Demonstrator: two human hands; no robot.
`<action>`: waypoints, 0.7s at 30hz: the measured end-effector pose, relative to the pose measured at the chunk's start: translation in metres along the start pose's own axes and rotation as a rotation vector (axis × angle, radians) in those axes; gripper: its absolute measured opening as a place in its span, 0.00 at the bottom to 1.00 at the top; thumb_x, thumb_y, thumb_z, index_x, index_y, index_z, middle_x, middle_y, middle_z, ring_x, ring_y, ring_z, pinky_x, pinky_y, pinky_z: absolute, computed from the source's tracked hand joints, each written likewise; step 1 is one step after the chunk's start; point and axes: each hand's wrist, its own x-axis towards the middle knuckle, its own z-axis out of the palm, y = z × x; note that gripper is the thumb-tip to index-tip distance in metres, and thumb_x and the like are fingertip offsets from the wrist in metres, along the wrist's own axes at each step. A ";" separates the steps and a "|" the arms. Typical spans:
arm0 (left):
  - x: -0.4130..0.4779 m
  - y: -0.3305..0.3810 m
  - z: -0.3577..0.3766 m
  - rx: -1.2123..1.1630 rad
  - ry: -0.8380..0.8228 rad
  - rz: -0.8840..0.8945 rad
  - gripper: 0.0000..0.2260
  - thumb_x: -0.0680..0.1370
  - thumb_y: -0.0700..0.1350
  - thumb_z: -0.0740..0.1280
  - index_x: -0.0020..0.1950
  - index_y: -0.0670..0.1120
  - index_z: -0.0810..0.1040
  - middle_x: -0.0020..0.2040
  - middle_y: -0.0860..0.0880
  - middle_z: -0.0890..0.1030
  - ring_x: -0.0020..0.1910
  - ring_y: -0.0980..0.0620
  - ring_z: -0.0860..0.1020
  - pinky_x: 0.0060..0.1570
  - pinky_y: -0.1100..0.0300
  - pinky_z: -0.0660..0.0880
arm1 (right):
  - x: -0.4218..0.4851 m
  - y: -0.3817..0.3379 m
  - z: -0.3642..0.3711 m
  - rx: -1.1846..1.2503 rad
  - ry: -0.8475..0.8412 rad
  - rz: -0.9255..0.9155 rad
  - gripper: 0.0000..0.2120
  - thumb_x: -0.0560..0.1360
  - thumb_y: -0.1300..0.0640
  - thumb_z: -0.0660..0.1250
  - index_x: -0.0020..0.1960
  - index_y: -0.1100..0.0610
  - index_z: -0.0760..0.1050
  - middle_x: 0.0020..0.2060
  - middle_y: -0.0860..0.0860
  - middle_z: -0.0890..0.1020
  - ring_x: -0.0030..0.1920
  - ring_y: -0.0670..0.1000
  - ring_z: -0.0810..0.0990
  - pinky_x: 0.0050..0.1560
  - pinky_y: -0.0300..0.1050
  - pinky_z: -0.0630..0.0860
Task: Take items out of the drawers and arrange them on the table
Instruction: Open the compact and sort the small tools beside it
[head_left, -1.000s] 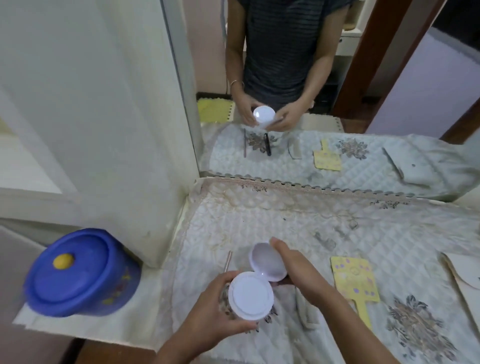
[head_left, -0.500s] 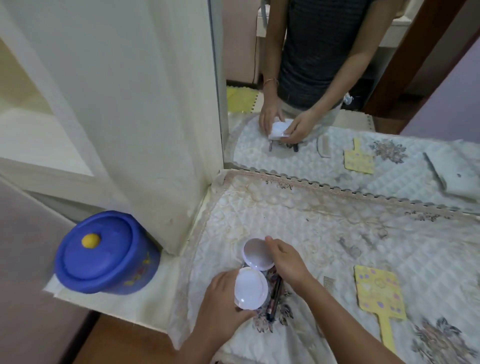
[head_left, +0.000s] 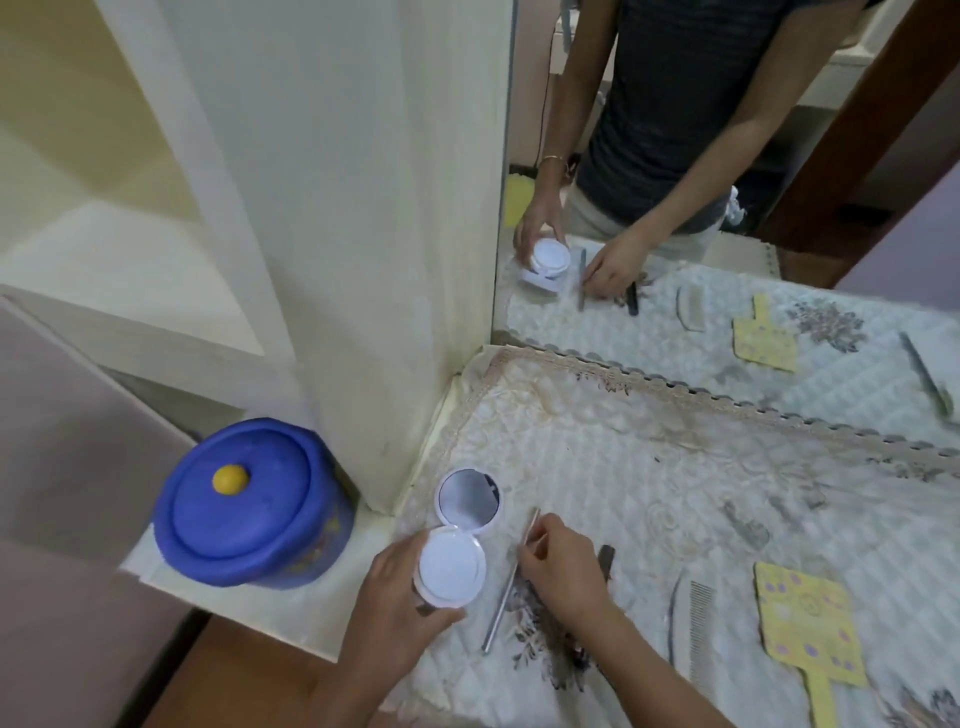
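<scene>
A round white compact (head_left: 451, 566) sits open at the table's near left corner, its mirrored lid (head_left: 469, 500) tipped back. My left hand (head_left: 400, 618) grips the compact's base from the left. My right hand (head_left: 563, 569) has curled fingers over a thin metal stick (head_left: 508, 582) that lies on the quilted cloth (head_left: 649, 493); its fingertips touch the stick's upper part. A dark pen-like item (head_left: 605, 558) shows just right of that hand, partly hidden.
A white comb (head_left: 693, 629) and a yellow hand mirror (head_left: 808, 631) lie to the right. A blue lidded tub (head_left: 249, 506) stands on the ledge left of the table. A wall mirror (head_left: 727, 208) behind the table reflects the person and the items.
The compact's lid has swung fully back. My right hand left the lid and moved right onto the metal stick. The view shifted left and closer.
</scene>
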 end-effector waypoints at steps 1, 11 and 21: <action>-0.002 0.001 0.000 -0.003 0.007 -0.002 0.39 0.55 0.61 0.69 0.64 0.56 0.65 0.61 0.58 0.69 0.61 0.60 0.64 0.59 0.66 0.62 | -0.002 0.002 0.006 -0.003 0.000 0.002 0.06 0.74 0.56 0.63 0.43 0.56 0.67 0.30 0.47 0.73 0.38 0.53 0.74 0.42 0.46 0.71; -0.001 0.010 0.019 0.013 0.009 0.111 0.36 0.54 0.56 0.75 0.60 0.49 0.73 0.54 0.66 0.70 0.56 0.60 0.68 0.55 0.72 0.61 | -0.012 0.019 0.006 -0.153 0.120 0.032 0.07 0.75 0.56 0.59 0.45 0.54 0.60 0.34 0.49 0.71 0.37 0.54 0.71 0.27 0.40 0.60; -0.004 0.027 0.070 0.244 -0.087 0.197 0.33 0.58 0.64 0.70 0.56 0.47 0.72 0.50 0.49 0.78 0.55 0.48 0.73 0.53 0.59 0.72 | -0.029 0.057 -0.017 -0.230 0.247 0.105 0.06 0.75 0.53 0.59 0.49 0.55 0.67 0.44 0.54 0.80 0.48 0.56 0.78 0.35 0.45 0.64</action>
